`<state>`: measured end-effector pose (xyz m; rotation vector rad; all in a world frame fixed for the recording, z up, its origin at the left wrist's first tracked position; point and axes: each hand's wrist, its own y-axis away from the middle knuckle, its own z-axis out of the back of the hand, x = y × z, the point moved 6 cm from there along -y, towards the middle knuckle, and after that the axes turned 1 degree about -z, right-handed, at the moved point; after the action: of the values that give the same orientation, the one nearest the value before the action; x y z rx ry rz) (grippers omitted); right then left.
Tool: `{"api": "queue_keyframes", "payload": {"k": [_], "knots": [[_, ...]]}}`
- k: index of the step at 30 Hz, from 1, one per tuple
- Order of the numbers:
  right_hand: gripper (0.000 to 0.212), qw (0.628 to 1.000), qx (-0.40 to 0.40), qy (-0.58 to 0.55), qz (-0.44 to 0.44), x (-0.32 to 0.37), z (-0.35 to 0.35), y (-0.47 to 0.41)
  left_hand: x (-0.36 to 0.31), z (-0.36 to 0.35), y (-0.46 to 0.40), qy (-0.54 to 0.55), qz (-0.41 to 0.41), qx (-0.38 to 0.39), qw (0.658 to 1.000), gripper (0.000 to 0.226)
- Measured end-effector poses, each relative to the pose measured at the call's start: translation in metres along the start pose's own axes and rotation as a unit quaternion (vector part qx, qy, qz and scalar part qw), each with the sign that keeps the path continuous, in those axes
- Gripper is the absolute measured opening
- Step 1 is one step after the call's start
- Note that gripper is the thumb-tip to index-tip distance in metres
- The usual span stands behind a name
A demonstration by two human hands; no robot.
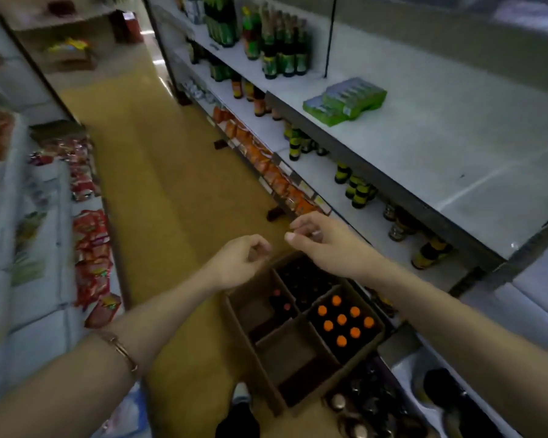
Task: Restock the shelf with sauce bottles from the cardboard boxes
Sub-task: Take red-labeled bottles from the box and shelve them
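A cardboard box (234, 314) with dividers stands on the aisle floor below my arms. One compartment holds several bottles with orange caps (342, 320); another holds dark bottles with red caps (282, 300). My left hand (241, 260) hovers above the box's far left corner, fingers loosely curled, holding nothing. My right hand (320, 238) hangs just right of it, above the box's far edge, fingers relaxed and empty. The white shelf (440, 147) on the right is mostly bare at my height.
Green packs (345, 101) lie on the right shelf, with green-labelled bottles (282, 45) further back. Lower shelves carry yellow-labelled bottles (358, 188) and orange packets (266, 159). More bottles (361, 406) stand beside the box. Red snack packets (92, 248) fill the left shelving.
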<state>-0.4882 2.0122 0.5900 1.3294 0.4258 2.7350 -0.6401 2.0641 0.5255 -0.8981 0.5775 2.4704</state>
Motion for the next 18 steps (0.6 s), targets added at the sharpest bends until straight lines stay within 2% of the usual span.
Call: {"api": "queue_keyframes", "payload": {"k": [4, 8, 14, 18], "knots": [[0.045, 0.998, 0.011, -0.017, -0.065, -0.018, -0.022, -0.064, 0.060, -0.003, -0.059, 0.018, 0.030, 0.059, 0.998, 0.019], [0.043, 0.989, 0.014, -0.056, -0.140, -0.065, -0.048, -0.106, 0.113, -0.026, -0.111, 0.013, 0.055, 0.103, 0.993, 0.010], [0.040, 0.972, 0.028, -0.075, -0.220, -0.175, -0.101, -0.164, 0.184, -0.098, -0.166, 0.001, 0.054, 0.135, 0.989, 0.019], [0.043, 0.969, 0.048, -0.068, -0.232, -0.255, -0.147, -0.201, 0.238, -0.164, -0.201, -0.027, 0.060, 0.176, 0.982, 0.032]]}}
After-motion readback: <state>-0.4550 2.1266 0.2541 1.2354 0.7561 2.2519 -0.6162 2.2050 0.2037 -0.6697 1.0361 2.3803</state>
